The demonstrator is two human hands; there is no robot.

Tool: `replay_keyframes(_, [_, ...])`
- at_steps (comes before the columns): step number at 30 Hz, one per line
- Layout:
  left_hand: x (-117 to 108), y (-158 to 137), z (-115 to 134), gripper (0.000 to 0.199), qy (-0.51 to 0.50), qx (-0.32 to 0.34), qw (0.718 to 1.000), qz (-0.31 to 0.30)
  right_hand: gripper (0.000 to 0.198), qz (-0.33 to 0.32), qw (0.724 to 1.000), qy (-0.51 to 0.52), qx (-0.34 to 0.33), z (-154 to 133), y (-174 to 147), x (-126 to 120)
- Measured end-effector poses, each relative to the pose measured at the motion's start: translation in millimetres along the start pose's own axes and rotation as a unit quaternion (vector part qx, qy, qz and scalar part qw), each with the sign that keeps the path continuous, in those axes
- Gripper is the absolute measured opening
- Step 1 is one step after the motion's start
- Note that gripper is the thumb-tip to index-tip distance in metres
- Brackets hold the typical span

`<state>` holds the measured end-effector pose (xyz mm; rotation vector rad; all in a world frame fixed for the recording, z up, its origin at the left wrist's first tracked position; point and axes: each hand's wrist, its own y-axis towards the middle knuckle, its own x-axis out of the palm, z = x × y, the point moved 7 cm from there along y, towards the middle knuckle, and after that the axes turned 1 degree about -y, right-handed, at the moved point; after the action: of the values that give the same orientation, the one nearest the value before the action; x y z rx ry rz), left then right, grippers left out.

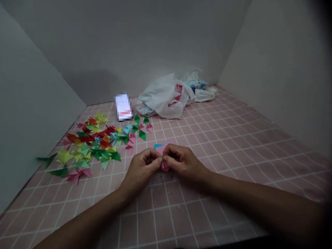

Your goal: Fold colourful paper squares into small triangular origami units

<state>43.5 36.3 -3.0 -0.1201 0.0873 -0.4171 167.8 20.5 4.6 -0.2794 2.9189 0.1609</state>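
Between my two hands is a small pink folded paper (165,166), low in the middle of the view. My left hand (145,164) pinches its left side between thumb and forefinger. From the other side, my right hand (183,160) pinches it too, the thumbs and fingertips nearly meeting. Most of the paper's shape is hidden by the fingers. Just behind the hands lie flat sheets of paper, with a blue corner (157,146) and a pink part showing.
Many folded paper cranes (88,138) in several colours lie spread at the left. Behind them a lit phone (123,106) leans upright near the wall. White plastic bags (166,97) rest at the back. A pink checked cloth (233,138) covers the surface, with walls on three sides.
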Motion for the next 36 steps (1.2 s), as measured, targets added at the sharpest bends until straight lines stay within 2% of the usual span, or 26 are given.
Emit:
replay_keyframes(6, [3,1,-4,0.016,-0.062,-0.005,0.998,-0.018,0.013,0.014,1.0,0.012,-0.003,-2,0,-2])
replay_keyframes(12, [6,0,-7,0.02,-0.047,-0.019,0.998,-0.036,0.012,0.026,0.999,0.033,0.003,4,1,-3])
replay_keyframes(21, [6,1,-11,0.022,-0.041,-0.02,0.998,-0.032,0.012,0.022,0.999,0.045,0.019,5,1,-1])
replay_keyframes(28, [0,2,-8,0.022,-0.015,-0.018,1.0,0.004,0.013,0.0,0.996,0.084,0.031,6,2,0])
replay_keyframes(32, [-6,3,-8,0.021,-0.028,-0.024,0.999,0.04,0.013,-0.011,0.997,0.067,0.043,8,3,2])
replay_keyframes(36, [-3,4,-13,0.024,-0.063,-0.057,0.996,0.027,0.014,0.004,0.998,0.058,0.038,9,2,2])
